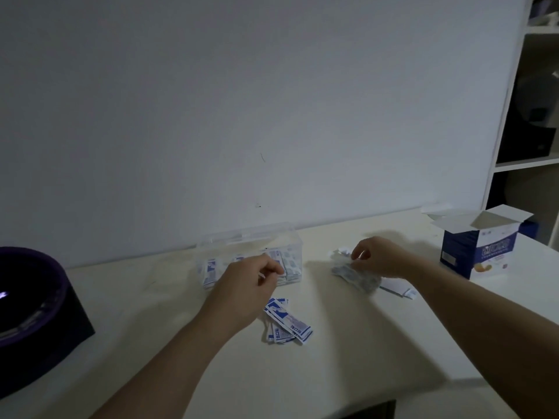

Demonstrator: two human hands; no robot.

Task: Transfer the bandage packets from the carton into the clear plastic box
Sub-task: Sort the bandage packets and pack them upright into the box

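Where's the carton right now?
Head view: the carton stands upright, flaps open, at the far right of the table, beyond the right hand and beside the white shelving.

Table (181,313): smooth, matt, off-white top under both hands.
Clear plastic box (257,237): hard transparent plastic with a faint gloss, just behind the left hand (251,279).
Bandage packets (287,323): thin white paper printed in blue, matt and flat, just on the near side of the left hand.
Wrapper (354,278): thin clear film, crinkled and shiny, under the right hand (378,258).
Carton (481,252): cardboard, blue-and-white print with a slight sheen outside and plain matt flaps inside, to the right of the right hand.
Tub (30,297): dark purple, plastic-looking, with a glossy inner face, far to the left of the left hand.
Wall (272,101): matt white paint, beyond both hands.
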